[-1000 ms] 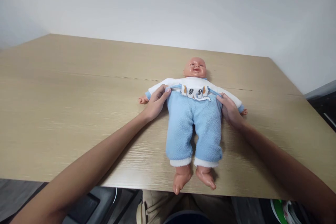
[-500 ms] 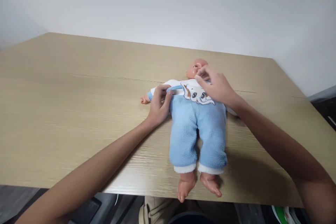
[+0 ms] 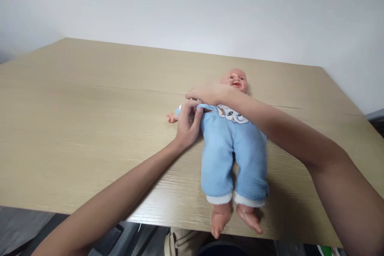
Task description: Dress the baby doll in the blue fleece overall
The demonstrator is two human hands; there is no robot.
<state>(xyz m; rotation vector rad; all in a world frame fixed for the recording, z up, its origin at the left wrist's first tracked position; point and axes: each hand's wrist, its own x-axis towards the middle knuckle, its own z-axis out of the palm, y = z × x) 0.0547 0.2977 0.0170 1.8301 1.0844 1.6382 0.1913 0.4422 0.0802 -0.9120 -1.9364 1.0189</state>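
Observation:
A baby doll [image 3: 237, 79] lies face up, its feet toward the table's near edge. It wears fleecy light-blue trousers [image 3: 217, 144] with white cuffs and an elephant face [image 3: 232, 115] at the waist. My left hand [image 3: 190, 122] is closed on the trousers' waistband at the doll's left-hand side in view, the thumb over the blue edge. Across the doll's chest lies my right hand [image 3: 210, 93], its fingers by my left fingertips at the upper garment; they are blurred and partly hidden. The doll's small hand [image 3: 172, 117] shows beyond my left hand.
The doll rests on a pale wooden table [image 3: 90, 136] with a seam running across it. Behind stands a plain light wall [image 3: 192, 8]. Below the near edge, a beige shoe [image 3: 172, 242] and dark items on the floor are partly visible.
My right hand has moved left from the doll's chin to beside my left hand, uncovering the doll's face. My left hand keeps its hold at the waistband. The view has shifted slightly.

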